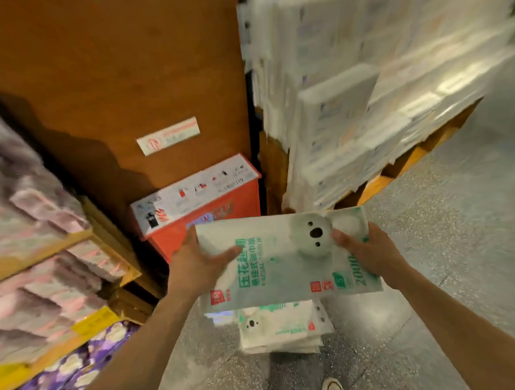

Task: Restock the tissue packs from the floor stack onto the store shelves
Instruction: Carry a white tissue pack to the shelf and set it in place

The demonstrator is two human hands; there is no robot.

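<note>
Facing a tall brown wooden panel (110,83) filling the upper left. Looking down on grey speckled floor (461,229) spreading to the right and underfoot. Noting blurred white packs (364,85) piling on a wooden-edged shelf at upper right, and pink-and-purple packs (28,236) lining the yellow-edged shelves (82,236) at left, print too smeared for reading. Passing over a red box (203,203) with a white pictogram top, sitting at the foot of the panel. Holding the tissue pack (283,259) — white, green lettering, koala face — roughly flat at mid-frame, up off the floor, in front of the red box and above the floor stack (281,327) of matching packs. Gripping its left edge with the left hand (194,263), thumb lying across the top face, fingers wrapping round the edge. Gripping its right edge with the right hand (369,254), thumb pressing on top beside the koala, fingers curling under. Spotting a small white label (168,136) stuck on the panel, and one shoe (333,389) at the bottom edge, near the stack.
</note>
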